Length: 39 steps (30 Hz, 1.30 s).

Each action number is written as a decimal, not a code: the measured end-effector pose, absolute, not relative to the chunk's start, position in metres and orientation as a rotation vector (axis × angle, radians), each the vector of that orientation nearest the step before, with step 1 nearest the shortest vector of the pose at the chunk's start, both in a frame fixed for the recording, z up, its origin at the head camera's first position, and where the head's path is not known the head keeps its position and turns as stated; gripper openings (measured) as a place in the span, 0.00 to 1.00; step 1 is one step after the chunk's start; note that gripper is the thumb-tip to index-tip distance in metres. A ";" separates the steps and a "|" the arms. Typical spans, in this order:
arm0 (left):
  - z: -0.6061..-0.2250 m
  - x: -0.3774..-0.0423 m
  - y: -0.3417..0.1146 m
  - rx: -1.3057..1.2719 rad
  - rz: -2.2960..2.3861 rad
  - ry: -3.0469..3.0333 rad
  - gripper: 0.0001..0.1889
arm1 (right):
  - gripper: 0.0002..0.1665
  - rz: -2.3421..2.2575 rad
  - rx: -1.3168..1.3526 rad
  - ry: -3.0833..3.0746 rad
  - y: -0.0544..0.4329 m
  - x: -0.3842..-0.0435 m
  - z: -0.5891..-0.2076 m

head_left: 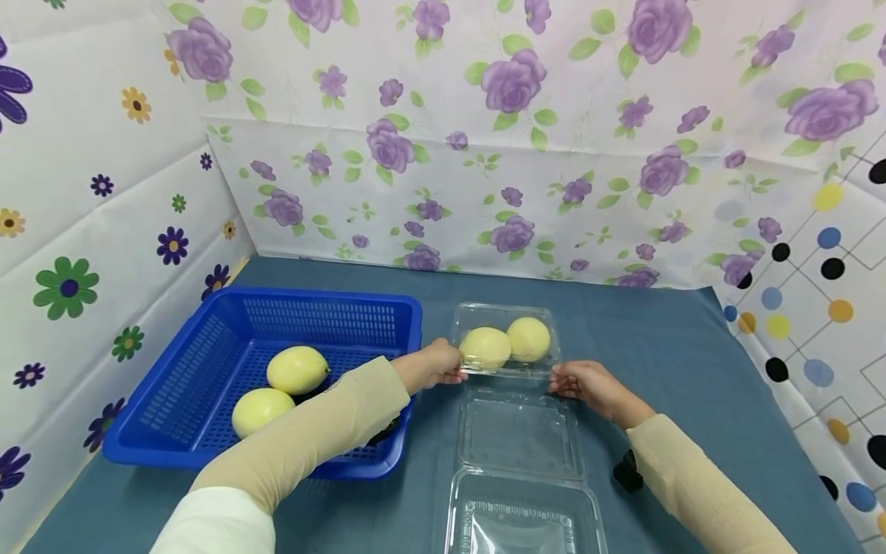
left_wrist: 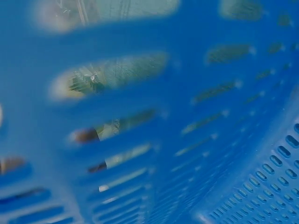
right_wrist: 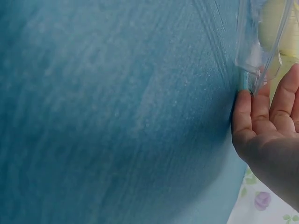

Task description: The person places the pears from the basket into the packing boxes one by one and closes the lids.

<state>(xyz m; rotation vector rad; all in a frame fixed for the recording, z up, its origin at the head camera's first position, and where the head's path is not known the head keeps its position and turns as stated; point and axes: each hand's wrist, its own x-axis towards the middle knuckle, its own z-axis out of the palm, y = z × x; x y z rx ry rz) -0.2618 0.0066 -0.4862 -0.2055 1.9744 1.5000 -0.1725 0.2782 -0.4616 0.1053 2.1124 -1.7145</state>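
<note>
A clear plastic clamshell container (head_left: 512,314) lies on the table, its lid over two pale yellow, lemon-like fruits (head_left: 486,348). At its front left corner, my left hand (head_left: 438,362) pinches the rim. The front right corner is between the fingers of my right hand (head_left: 588,385); the right wrist view shows those fingers (right_wrist: 242,112) curled up against the plastic edge. My left forearm reaches across a blue plastic basket (head_left: 332,298), which fills the left wrist view and hides the left hand there. Inside the basket are two more fruits (head_left: 298,369), partly behind the sleeve.
Directly in front of the held container lies a second clear clamshell (head_left: 457,515), its lid (head_left: 519,435) folded back flat and its tray nearest me. A dark blue-grey cloth (head_left: 651,331) covers the table. Patterned sheets (head_left: 457,192) rise at the back and both sides.
</note>
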 end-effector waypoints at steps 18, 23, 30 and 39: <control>-0.394 -0.208 0.007 -0.237 1.403 2.062 0.09 | 0.13 -1.738 0.085 2.194 0.279 -0.171 -0.461; -0.401 -0.213 0.006 -0.239 1.407 2.063 0.07 | 0.13 -1.754 0.101 2.185 0.278 -0.170 -0.460; -0.409 -0.220 0.008 -0.271 1.414 2.067 0.07 | 0.13 -1.741 0.112 2.178 0.278 -0.171 -0.460; -0.413 -0.227 0.010 -0.264 1.444 2.102 0.22 | 0.14 -1.741 0.112 2.200 0.273 -0.177 -0.460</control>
